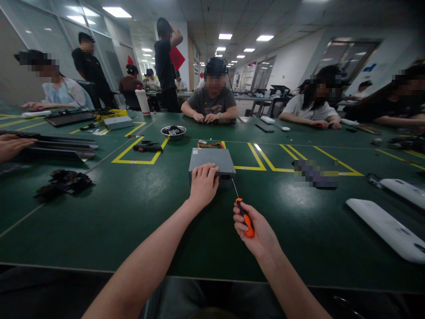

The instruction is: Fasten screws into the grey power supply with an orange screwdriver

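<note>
Left hand (pixel 203 184) lies palm down on the near edge of a grey metal box (pixel 212 160), fingers spread over its top, touching it, not gripping round it. The box sits flat on the green table (pixel 133 212), at 12 o'clock from the wearer, just beyond both hands. Coloured wires (pixel 210 144) stick out at the box's far side.

Right hand (pixel 254 228) is closed round the orange handle of a screwdriver (pixel 245 217), fist tight, thumb along the grip. The thin shaft points up toward 11 o'clock, tip just short of the box's near right corner; can't tell if it touches. The two hands are apart, right one nearer the wearer at 5 o'clock from the left.

Around: a metal bowl (pixel 173 131) with dark bits inside at 11 o'clock beyond the box, yellow tape lines (pixel 259 160) marking bays across the table. A black-and-red tool (pixel 148 148) lies at 10 o'clock from the box inside one bay. Dark loose parts (pixel 64 181) in a heap at 9 o'clock. White long casings (pixel 387 228) at 3 o'clock. A white cup (pixel 143 101) far off at 11 o'clock. Another person's hand (pixel 13 146) rests at the far left edge. Several people sit across the table at 12 o'clock, hands on their own work.
</note>
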A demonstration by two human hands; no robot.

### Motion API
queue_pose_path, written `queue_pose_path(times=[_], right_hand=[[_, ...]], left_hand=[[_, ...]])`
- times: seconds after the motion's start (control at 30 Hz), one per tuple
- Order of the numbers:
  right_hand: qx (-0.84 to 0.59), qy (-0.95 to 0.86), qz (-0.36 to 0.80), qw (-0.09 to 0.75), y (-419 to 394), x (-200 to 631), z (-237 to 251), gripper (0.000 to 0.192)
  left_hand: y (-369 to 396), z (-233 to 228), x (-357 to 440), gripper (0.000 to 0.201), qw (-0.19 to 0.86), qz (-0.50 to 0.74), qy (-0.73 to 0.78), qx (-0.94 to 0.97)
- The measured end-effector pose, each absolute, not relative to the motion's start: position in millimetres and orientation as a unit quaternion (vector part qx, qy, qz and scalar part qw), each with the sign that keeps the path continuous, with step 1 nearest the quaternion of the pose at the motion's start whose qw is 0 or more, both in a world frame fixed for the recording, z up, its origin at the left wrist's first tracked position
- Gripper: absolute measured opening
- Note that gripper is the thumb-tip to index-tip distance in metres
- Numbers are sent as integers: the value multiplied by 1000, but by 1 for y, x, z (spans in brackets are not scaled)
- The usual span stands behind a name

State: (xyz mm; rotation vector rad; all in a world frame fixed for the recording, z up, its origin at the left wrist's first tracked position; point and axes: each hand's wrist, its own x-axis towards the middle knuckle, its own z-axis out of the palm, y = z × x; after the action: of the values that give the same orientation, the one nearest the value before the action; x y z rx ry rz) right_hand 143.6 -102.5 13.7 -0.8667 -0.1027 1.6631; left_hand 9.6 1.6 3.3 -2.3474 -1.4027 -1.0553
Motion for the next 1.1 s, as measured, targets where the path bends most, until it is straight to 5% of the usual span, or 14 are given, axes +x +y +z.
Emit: queue_pose_path(times=[0.53, 0.8, 1.1], right_hand=[[-338, 12, 756, 560, -104, 138, 20, 20], [-326, 47, 738, 589, -106, 140, 22, 6], [-300, 20, 773, 559, -107, 139, 25, 25]], left_hand=[[1, 3, 8, 31, 111, -357, -467, -801], [1, 4, 7, 31, 109, -354, -465, -804], [2, 2, 8, 31, 109, -357, -466, -802]])
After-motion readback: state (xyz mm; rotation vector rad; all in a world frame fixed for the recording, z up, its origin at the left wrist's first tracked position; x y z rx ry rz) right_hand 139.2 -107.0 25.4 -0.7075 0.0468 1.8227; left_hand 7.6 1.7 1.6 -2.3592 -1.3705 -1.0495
